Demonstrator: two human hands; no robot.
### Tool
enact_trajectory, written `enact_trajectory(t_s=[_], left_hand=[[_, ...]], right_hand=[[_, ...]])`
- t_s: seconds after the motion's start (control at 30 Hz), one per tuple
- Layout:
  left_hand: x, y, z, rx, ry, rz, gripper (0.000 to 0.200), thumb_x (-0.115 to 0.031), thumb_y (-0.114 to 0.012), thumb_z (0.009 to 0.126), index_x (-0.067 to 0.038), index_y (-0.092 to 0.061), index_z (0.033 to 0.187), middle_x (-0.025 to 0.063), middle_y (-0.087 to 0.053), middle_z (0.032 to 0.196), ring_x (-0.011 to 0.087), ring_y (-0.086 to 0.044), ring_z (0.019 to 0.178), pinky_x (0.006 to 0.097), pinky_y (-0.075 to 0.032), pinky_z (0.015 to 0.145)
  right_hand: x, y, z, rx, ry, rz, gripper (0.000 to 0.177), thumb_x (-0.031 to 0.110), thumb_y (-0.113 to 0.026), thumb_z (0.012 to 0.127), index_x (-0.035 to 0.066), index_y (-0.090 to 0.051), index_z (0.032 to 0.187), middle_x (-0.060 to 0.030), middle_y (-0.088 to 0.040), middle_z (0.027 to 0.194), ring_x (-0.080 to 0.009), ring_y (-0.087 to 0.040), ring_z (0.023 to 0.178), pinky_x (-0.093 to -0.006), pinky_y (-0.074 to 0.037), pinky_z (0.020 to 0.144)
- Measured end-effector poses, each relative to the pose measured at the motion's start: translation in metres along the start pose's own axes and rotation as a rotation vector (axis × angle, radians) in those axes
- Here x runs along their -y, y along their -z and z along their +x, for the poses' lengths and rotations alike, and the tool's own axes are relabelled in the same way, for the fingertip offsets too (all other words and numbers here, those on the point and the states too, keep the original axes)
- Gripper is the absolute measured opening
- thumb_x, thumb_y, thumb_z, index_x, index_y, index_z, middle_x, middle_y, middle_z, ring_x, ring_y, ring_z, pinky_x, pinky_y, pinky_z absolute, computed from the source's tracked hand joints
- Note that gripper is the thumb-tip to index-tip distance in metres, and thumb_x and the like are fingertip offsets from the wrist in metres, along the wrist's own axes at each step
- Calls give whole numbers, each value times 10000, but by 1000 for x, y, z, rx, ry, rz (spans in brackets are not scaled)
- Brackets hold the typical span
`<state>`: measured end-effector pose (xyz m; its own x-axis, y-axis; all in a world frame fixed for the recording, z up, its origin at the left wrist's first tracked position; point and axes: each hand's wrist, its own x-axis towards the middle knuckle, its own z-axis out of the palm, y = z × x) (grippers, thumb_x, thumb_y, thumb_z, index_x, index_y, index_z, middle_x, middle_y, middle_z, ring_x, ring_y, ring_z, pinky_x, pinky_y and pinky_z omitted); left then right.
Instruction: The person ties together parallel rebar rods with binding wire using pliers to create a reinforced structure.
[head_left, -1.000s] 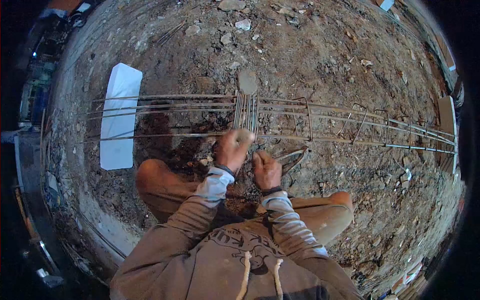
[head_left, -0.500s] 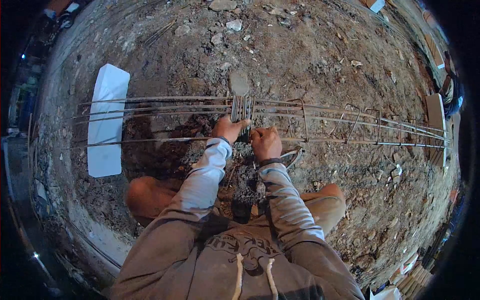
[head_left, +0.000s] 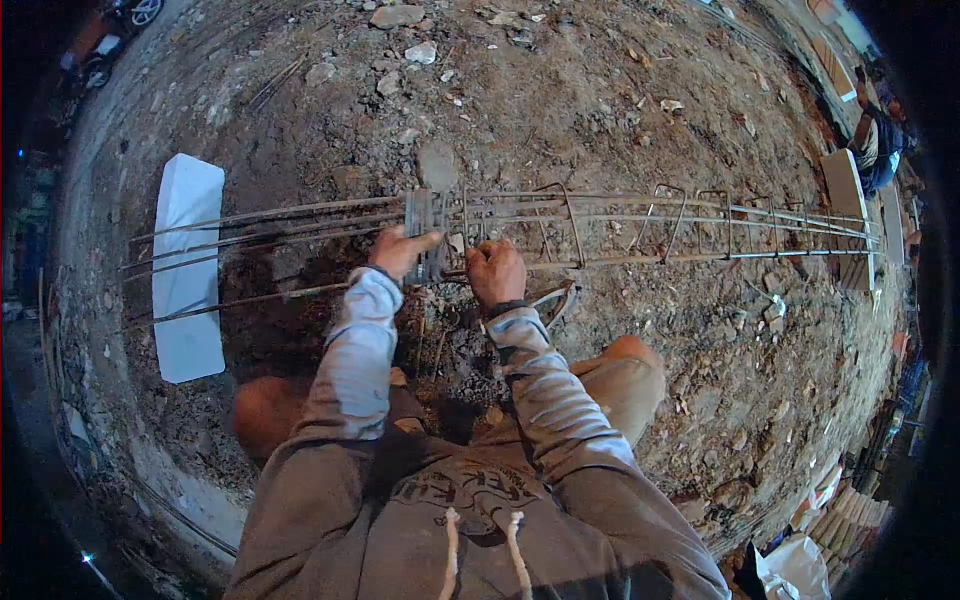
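Long steel bars (head_left: 290, 232) run left to right across the view above the ground. Around them, near the middle, a bundle of close-set wire stirrups (head_left: 425, 215) stands. My left hand (head_left: 397, 252) is closed at the left side of this bundle, thumb across it. Just right of it, my right hand (head_left: 496, 272) has its fingers curled at the front bar, beside a single stirrup; what lies inside the fingers is hidden. More stirrups (head_left: 682, 225) are spaced along the bars to the right.
A white block (head_left: 190, 270) lies under the bars at the left, and another block (head_left: 848, 205) under their right end. A person (head_left: 880, 145) is at the far right edge. Stones (head_left: 397, 16) lie on the dirt ahead. My knees flank my arms.
The view has shifted. The stirrup bundle has moved left along the bars with my left hand, and a single stirrup now stands apart from it near my right hand.
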<state>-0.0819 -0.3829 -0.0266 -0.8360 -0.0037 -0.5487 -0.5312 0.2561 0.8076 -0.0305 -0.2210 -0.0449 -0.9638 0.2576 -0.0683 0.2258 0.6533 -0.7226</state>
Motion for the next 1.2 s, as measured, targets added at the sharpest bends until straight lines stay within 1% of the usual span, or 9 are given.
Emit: enact_trajectory(t_s=[0.13,0.37,0.57,0.63,0.8,0.9,0.93,1.1,1.2], left_hand=[[66,60,41,-133,-7,69,367,-266,-713,716,17,-633,935,101,-643,861,204,-590,819,379,-433,768],[10,98,-9,81,-75,301,370,-304,-698,732,-38,-624,979,93,-632,903,211,-575,832,377,-431,775],[45,163,-5,-161,-60,332,365,-355,-719,700,-51,-640,887,86,-639,828,192,-570,771,362,-430,713],[39,170,-1,-29,-77,319,438,-409,-727,672,-35,-640,882,109,-638,824,203,-572,782,372,-426,731],[11,152,-17,-179,-11,493,709,-502,-728,618,57,-572,1025,181,-612,960,271,-567,901,391,-408,828],[121,202,55,-244,-110,321,784,-505,-720,623,75,-507,1105,225,-551,1096,313,-544,966,401,-396,867],[64,154,11,-547,-90,745,810,-501,-703,645,67,-450,1166,247,-505,1150,345,-520,1004,421,-389,882],[27,82,-17,-898,-171,930,670,-408,-655,728,16,-427,1193,227,-464,1168,380,-427,1099,490,-306,934],[-15,45,-47,-973,-613,1121,399,-265,-636,758,-96,-513,1097,173,-503,1101,351,-452,1052,493,-311,896]], right_hand=[[-1,-2,4,48,-26,35,249,272,-571,737,39,-649,776,-202,-590,800,-369,-571,762,-448,-452,700],[-5,-3,2,14,42,-16,229,223,-525,737,12,-608,706,-208,-575,771,-381,-555,740,-469,-443,682],[1,5,1,30,15,-27,246,230,-517,762,-3,-580,716,-216,-565,795,-380,-546,780,-465,-440,703],[6,13,1,63,67,-29,225,213,-512,770,0,-575,734,-215,-561,824,-380,-545,785,-463,-442,708],[5,-1,1,-3,48,6,212,198,-501,778,7,-589,755,-204,-568,851,-367,-551,790,-455,-448,712],[10,-9,-2,-9,25,-16,213,204,-501,783,13,-592,757,-202,-566,842,-366,-551,794,-451,-449,713],[17,-4,-5,4,25,-3,213,205,-502,786,14,-592,758,-203,-565,844,-367,-549,801,-450,-448,714],[28,-6,-13,7,-31,55,214,202,-497,806,16,-596,768,-205,-559,856,-371,-540,803,-451,-441,710],[19,-15,-15,-55,-6,36,203,206,-529,796,18,-606,791,-204,-551,839,-375,-544,772,-457,-442,683]])
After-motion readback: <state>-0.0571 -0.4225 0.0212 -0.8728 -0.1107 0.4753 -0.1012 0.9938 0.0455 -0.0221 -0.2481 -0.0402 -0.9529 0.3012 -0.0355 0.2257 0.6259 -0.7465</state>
